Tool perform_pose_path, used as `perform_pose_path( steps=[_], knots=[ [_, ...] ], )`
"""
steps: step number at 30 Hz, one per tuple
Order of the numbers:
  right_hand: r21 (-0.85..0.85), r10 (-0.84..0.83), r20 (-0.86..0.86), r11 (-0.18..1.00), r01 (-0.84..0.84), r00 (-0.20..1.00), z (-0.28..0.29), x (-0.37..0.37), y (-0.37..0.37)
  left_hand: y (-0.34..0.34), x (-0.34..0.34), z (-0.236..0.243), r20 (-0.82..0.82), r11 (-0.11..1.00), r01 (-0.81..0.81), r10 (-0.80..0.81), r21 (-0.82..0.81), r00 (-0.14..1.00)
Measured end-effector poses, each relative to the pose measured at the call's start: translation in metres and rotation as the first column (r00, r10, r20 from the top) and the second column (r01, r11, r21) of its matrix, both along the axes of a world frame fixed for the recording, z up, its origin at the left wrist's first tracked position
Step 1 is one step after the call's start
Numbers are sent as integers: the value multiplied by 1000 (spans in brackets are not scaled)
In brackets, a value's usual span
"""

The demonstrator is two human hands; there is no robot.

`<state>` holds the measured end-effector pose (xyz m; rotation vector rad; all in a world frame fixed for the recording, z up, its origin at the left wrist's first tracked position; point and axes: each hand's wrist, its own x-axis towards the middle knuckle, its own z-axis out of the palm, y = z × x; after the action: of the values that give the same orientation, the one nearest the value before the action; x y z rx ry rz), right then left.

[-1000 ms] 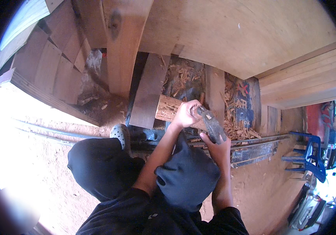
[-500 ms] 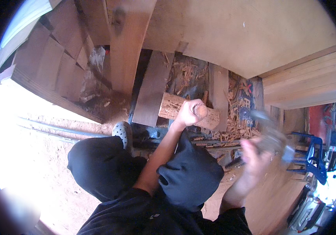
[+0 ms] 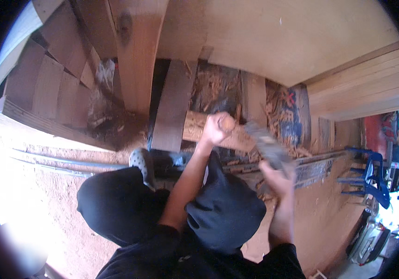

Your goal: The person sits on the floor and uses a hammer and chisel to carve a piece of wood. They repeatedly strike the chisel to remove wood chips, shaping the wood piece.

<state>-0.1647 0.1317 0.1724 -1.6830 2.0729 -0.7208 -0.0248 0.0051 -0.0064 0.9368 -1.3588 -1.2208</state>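
Far to my left a stack of brown boards [image 3: 46, 93] slants down to the sunlit dirt floor [image 3: 36, 186], and two thin metal rods [image 3: 60, 162] lie across that dirt. Next along, a broad upright plank [image 3: 136, 56] rises beside a darker, narrower board [image 3: 174, 107], with wood shavings [image 3: 218, 86] heaped behind them. My knees in dark trousers [image 3: 120, 204] fill the lower middle, and a grey perforated shoe [image 3: 142, 162] pokes out just above them. My left hand [image 3: 217, 128] is curled into a fist, fingers wrapped tight around the end of a pale wooden block [image 3: 199, 128] that lies across the boards in front of me. Just to the right, my right hand [image 3: 277, 179] has its fingers clamped on the handle of a grey-bladed chopping tool [image 3: 267, 144]; the blade is blurred and points up toward the block's right end, close to my left fist, though I cannot tell if it touches the wood. Farther right stands a blue plastic chair [image 3: 371, 179], well apart from my hands.
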Motion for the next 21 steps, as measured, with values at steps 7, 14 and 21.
perform_pose_path(
  steps=[7, 14, 21],
  knots=[
    [-584, 330, 611, 801, 129, 719, 100, -13, 13, -1, -3, -4, -122, 995, 66, -57, 74, 991],
    [-349, -85, 664, 843, 409, 743, 55, 4, 9, 2, -6, 9, -60, 998, 59, -58, 8, 997],
    [-141, -327, 553, 870, 473, 766, 12, -8, 27, 11, -6, 19, 58, 994, 100, -98, -35, 994]
  ],
)
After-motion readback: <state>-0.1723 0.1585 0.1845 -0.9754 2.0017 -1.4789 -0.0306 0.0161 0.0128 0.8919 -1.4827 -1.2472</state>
